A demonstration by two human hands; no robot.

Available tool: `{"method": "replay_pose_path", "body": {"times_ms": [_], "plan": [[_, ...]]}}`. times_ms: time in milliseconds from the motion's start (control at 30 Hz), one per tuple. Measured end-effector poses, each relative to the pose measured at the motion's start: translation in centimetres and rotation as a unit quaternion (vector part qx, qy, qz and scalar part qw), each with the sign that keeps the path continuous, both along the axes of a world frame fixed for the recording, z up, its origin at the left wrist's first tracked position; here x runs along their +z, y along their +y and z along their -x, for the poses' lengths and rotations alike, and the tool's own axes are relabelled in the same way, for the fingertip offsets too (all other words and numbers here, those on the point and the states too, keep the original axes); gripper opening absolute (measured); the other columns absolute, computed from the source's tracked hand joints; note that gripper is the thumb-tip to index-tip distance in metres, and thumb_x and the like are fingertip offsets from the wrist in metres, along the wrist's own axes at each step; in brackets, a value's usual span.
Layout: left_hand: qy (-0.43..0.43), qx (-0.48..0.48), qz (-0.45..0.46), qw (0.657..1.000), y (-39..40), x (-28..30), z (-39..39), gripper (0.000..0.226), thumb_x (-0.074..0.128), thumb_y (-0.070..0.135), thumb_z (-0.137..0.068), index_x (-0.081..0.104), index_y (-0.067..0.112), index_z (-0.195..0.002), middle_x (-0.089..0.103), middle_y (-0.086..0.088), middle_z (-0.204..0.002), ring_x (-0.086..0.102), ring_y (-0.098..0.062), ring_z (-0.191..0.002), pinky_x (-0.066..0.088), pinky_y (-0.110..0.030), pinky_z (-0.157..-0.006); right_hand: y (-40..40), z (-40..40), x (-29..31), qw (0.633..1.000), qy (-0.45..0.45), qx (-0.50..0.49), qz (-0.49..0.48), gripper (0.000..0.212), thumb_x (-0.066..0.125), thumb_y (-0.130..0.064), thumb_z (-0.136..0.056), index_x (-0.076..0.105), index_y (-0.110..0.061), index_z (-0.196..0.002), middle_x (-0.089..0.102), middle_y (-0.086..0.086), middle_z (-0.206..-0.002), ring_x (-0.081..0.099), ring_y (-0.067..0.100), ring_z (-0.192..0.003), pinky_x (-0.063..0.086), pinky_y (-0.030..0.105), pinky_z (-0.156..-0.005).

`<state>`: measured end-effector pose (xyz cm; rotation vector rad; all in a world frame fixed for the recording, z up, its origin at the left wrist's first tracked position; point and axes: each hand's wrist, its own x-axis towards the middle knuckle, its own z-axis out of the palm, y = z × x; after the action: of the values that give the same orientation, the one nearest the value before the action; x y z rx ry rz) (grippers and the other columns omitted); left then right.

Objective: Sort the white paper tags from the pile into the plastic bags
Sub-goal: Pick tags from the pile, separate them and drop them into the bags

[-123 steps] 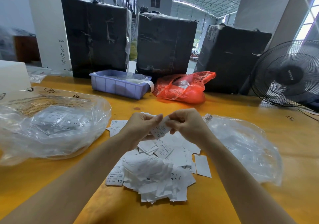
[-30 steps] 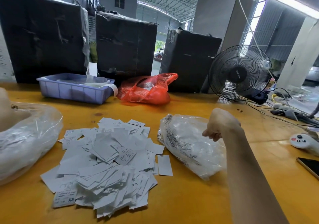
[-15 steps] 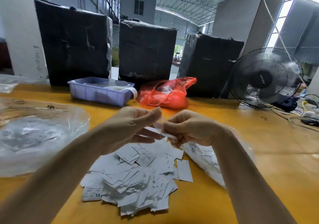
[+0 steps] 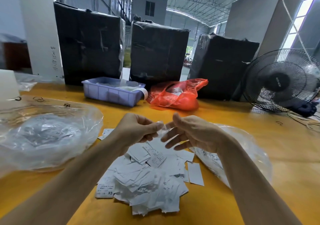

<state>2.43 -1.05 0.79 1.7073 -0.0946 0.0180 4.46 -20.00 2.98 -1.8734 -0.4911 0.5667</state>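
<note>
A loose pile of white paper tags [image 4: 147,178] lies on the yellow table [image 4: 285,164] in front of me, some printed "XS". Both hands hover above its far edge. My left hand [image 4: 136,129] pinches one small blurred white paper tag [image 4: 162,129] at its fingertips. My right hand [image 4: 192,133] faces it with thumb raised and fingers spread, its fingertips right beside the tag. A clear plastic bag [image 4: 46,134] holding tags lies to the left. Another clear plastic bag [image 4: 245,148] lies to the right, partly behind my right forearm.
Behind the pile stand a lilac plastic tray [image 4: 110,93] and a red plastic bag [image 4: 174,94]. Three black-wrapped boxes [image 4: 157,51] line the table's back. A black fan [image 4: 280,81] stands at the back right with cables beside it.
A second ago my right hand was over the right bag and my left over the left bag. Both came together above the pile on a tag, and my right fingers have now spread.
</note>
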Motion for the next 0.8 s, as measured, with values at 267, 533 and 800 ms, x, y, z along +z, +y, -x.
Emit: {"method": "replay_pose_path", "body": {"times_ms": [267, 533, 800], "plan": [[-0.028, 0.019, -0.038, 0.999, 0.1, -0.3, 0.0, 0.025, 0.077, 0.029, -0.074, 0.066, 0.007, -0.067, 0.065, 0.001, -0.052, 0.054, -0.001, -0.043, 0.042, -0.011, -0.043, 1.2, -0.3, -1.0, 0.996, -0.072, -0.045, -0.017, 0.049, 0.077, -0.038, -0.063, 0.064, -0.018, -0.106, 0.075, 0.001, -0.090, 0.072, 0.016, -0.084, 0.056, 0.026, -0.076], [-0.084, 0.048, -0.115, 0.989, 0.2, -0.8, -0.3, 0.026, 0.078, 0.026, -0.074, 0.067, 0.006, -0.063, 0.065, 0.000, -0.050, 0.056, -0.003, -0.043, 0.043, -0.015, -0.044, 1.8, -0.3, -1.3, 0.991, -0.098, -0.081, -0.029, 0.036, 0.079, -0.031, -0.066, 0.067, -0.017, -0.097, 0.074, 0.001, -0.084, 0.072, 0.014, -0.076, 0.055, 0.020, -0.064], [-0.002, -0.011, -0.017, 1.000, 1.0, -0.5, -0.9, 0.015, 0.074, -0.004, -0.073, 0.069, 0.005, -0.084, 0.071, -0.005, -0.077, 0.066, -0.006, -0.063, 0.052, -0.013, -0.056, 1.5, -0.6, -1.6, 0.989, -0.044, -0.133, -0.055, 0.006, 0.064, 0.000, -0.085, 0.066, -0.001, -0.091, 0.072, 0.011, -0.078, 0.071, 0.018, -0.069, 0.057, 0.025, -0.064]]}}
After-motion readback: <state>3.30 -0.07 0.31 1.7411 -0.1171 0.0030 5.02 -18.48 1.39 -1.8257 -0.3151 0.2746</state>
